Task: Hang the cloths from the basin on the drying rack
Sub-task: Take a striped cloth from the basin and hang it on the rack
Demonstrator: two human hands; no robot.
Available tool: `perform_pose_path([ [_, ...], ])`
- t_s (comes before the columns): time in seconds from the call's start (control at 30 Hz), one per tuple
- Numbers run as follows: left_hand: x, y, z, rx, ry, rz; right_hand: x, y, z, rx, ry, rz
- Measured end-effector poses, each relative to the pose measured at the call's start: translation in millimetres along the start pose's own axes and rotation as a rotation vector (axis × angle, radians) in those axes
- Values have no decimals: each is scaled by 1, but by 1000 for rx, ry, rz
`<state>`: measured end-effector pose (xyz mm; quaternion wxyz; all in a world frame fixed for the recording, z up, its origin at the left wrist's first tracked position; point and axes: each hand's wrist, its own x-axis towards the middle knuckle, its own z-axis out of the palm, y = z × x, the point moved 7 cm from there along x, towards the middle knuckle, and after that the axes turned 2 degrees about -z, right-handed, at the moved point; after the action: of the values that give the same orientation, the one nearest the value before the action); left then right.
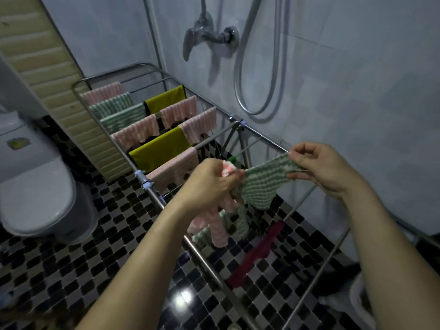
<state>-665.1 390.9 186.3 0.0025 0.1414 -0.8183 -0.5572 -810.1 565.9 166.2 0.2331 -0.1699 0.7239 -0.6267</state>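
Over near end of drying rack (152,194): left hand (209,184) clenched on bunch of pink and green cloths (219,225), tails hanging below the rail. Right hand (319,167) pinching one corner of green striped cloth (264,184), stretched between both hands above bare near rungs, not yet draped. Maroon piece (257,253) low inside the rack. Farther along rack: pink, green and yellow cloths (142,129) already hung. Basin not in view. Probably well past halfway; held bunch left.
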Motion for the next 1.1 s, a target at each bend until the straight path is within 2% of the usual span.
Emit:
perform_pose_path([
  [0.1, 24, -4, 26, -5, -58, -45, 18, 7, -26, -74, 76, -34],
  [0.2, 34, -10, 46, -76, -105, -96, 26, 7, -38, -121, 25, -60],
  [0.27, 42, -10, 60, -93, -152, -99, 24, 7, -50, -240, -2, -51],
  [0.37, 56, -6, 69, -76, -153, -46, 17, 6, -70, -398, 150, -48],
  [0.5, 77, 2, 64, 157, -33, 69, 24, 13, -79, -469, 337, -47],
  [0.63, 88, 6, 69, 390, 54, 127, 41, 30, -88, -506, 384, -24],
  [0.83, 78, 20, 104, 609, 72, 217, 45, 41, -111, -417, 449, -61],
  [1.0, 59, 9, 185, 870, -134, 177, 10, 90, -147, -539, 438, 41],
  [1.1, 53, -16, 229, 1013, -453, 81, -7, 124, -155, -740, 376, 137],
])
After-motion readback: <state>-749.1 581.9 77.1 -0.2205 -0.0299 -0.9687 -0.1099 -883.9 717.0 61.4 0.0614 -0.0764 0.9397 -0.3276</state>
